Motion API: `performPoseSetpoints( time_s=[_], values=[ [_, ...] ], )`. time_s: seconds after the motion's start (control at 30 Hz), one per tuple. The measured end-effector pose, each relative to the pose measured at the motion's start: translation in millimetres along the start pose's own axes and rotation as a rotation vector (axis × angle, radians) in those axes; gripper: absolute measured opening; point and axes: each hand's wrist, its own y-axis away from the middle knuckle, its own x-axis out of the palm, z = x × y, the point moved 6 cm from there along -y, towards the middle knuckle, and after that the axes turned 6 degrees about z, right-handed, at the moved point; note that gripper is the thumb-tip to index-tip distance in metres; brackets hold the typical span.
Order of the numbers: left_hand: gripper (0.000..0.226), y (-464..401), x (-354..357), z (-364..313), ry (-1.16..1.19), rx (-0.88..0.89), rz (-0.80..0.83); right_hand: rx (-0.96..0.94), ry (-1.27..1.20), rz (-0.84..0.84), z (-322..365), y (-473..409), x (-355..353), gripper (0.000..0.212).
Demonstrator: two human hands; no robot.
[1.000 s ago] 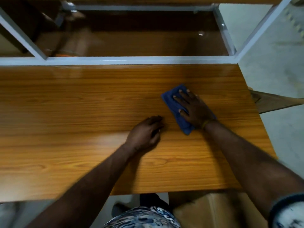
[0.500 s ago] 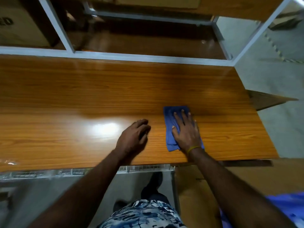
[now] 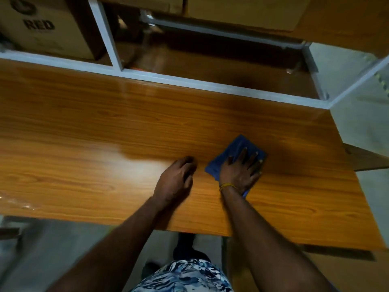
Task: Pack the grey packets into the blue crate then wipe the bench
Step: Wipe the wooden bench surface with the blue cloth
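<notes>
Across the middle of the frame the bench (image 3: 105, 144) runs wide and glossy; no grey packets or blue crate in view, so packing looks done and wiping is the step in hand. Risk: the blue cloth (image 3: 237, 146), right of centre, could bunch or slide out from under the palm and leave streaks, since it is only pressed, not gripped. Right hand (image 3: 240, 171) lies flat on it, fingers spread straight. Left hand (image 3: 175, 180) rests just beside, fingers loosely curled, holding nothing. Upper left: a cardboard box (image 3: 42, 26) behind the white shelf frame (image 3: 109, 39). Nothing blocks the stroke. Lower left edge: a clear plastic scrap (image 3: 14, 200), likely to catch.
</notes>
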Motion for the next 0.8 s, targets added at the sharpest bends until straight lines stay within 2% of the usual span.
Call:
performPoseSetpoints(
  time_s=[0.2, 0.4, 0.63, 0.8],
  values=[
    [0.046, -48, -11, 22, 0.018, -0.042, 0.011, -0.060, -0.055, -0.015, 44, -84, -5, 0.062],
    [0.034, -96, -17, 37, 0.027, -0.058, -0.118, -0.247, -0.036, -0.081, 101, -140, -9, 0.060],
    [0.035, -116, -22, 45, 0.032, -0.060, -0.130, -0.491, 0.090, -0.022, 164, -169, 1, 0.062],
    [0.029, -114, -22, 46, 0.063, -0.044, -0.113, -0.660, 0.175, -0.013, 179, -163, -1, 0.063]
  ],
)
